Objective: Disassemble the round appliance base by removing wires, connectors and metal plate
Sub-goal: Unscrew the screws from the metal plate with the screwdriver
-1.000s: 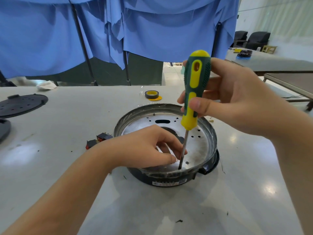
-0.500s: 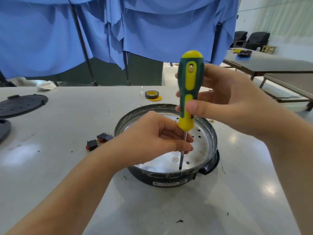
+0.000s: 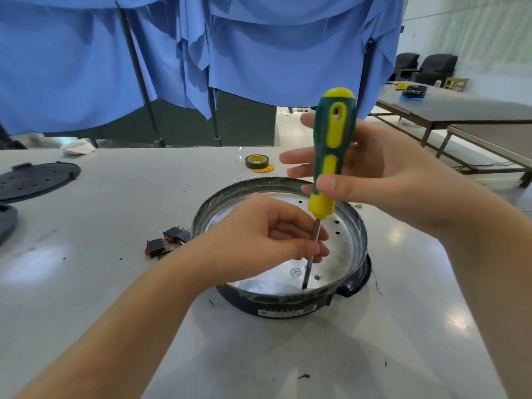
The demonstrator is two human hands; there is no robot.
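Two bare forearms reach in from the bottom edge over a smooth, glossy pale grey table dotted with small dark specks.

Nearest, in the middle of the table, sits the round appliance base: a shallow black plastic ring with a small printed label on its front wall and a tab jutting from its right side. Inside it lies a flat, shiny circular metal plate pierced with small round holes, with a cross-head screw near its front edge.

The left hand hovers over the plate, fingers curled, thumb and forefinger pinching the thin steel shaft of a screwdriver. The tool stands nearly upright, its tip touching the plate just right of the screw. The right hand holds the chunky green and yellow rubbery handle, thumb pressed against its lower part, the other fingers spread loosely behind it.

Just left of the base lie two small black and red rocker switches with metal terminals.

Further back rests a roll of black tape with a yellow core, beside a yellow disc. At the far left edge is a flat black perforated round cover, and beyond it a crumpled white cloth.

Behind the table hang wrinkled blue fabric sheets on dark poles. To the far right stand other tables and black chairs.
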